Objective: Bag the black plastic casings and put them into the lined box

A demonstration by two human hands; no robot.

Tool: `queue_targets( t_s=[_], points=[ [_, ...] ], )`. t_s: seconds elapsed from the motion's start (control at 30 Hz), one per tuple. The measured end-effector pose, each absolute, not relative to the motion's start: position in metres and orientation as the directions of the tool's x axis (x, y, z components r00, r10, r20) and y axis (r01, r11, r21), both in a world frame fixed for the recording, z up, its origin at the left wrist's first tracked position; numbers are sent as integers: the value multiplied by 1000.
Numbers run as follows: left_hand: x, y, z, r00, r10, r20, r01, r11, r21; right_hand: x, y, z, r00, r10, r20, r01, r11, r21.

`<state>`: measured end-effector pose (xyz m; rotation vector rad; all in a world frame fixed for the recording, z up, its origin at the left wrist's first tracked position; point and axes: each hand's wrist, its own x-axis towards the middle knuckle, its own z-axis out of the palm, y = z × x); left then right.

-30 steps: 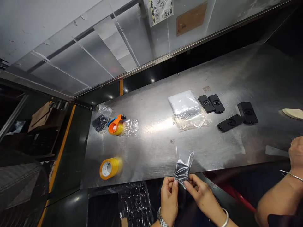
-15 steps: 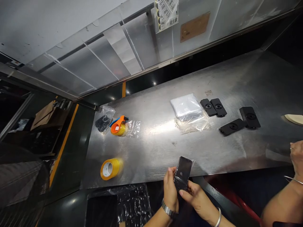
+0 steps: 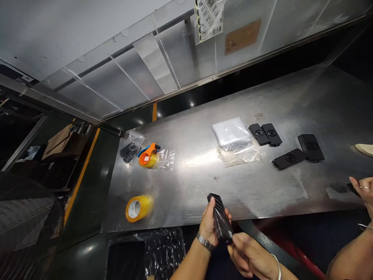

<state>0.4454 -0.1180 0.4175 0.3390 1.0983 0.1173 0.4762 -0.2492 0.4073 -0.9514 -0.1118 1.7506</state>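
My left hand (image 3: 208,225) and my right hand (image 3: 247,252) are at the table's near edge, both gripping a flat black slab wrapped in clear plastic film (image 3: 220,218). The left hand holds its long side, and the right fingers pinch its lower end. The slab tilts with its upper end to the left, and the hands hide part of it. A metal-band watch sits on my left wrist and a bangle on my right.
On the steel table (image 3: 186,186) lie a yellow tape roll (image 3: 136,208), an orange tape dispenser (image 3: 148,156), a bagged black item (image 3: 129,151), a clear bag stack (image 3: 234,136) and several black pads (image 3: 290,158). A co-worker's hand (image 3: 364,190) touches a black piece at right.
The wrapped slab has turned, its upper end now leaning left, and the film lies tighter on it. My right hand has dropped to its lower end. The co-worker's hand has moved toward the black piece.
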Motion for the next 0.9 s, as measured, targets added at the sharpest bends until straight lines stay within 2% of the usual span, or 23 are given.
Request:
queue_targets(
  t_s=[0.07, 0.13, 0.17, 0.23, 0.3, 0.37, 0.47, 0.63, 0.77, 0.9],
  points=[
    [447, -113, 415, 369, 328, -870, 17, 933, 359, 478, -254, 410, 14, 840, -543, -562, -442, -699],
    [447, -111, 414, 305, 441, -844, -11, 888, 460, 482, -255, 415, 278, 821, -499, -287, -425, -858],
    [446, -112, 414, 289, 475, -831, -2, 869, 495, 484, -255, 418, 421, 807, -414, -143, -392, -909],
    [446, -117, 415, 273, 487, -830, 26, 858, 513, 489, -254, 424, 565, 806, -176, 126, -295, -947],
    [446, -125, 418, 275, 454, -848, 53, 873, 485, 494, -253, 429, 537, 843, 14, 326, -191, -926],
    [446, -133, 421, 288, 429, -856, 79, 880, 468, 497, -254, 433, 480, 871, 107, 436, -131, -890],
    [446, -145, 426, 307, 419, -854, 114, 875, 470, 499, -260, 438, 437, 893, 111, 464, -118, -878],
    [444, -165, 431, 348, 364, -864, 122, 896, 426, 498, -277, 440, 391, 918, -66, 311, -199, -929],
    [441, -180, 434, 370, 261, -891, 124, 937, 326, 492, -293, 444, 478, 878, 34, 312, -133, -941],
    [441, -189, 437, 378, 229, -897, 138, 944, 299, 486, -309, 449, 538, 838, 96, 336, -109, -935]
  ],
)
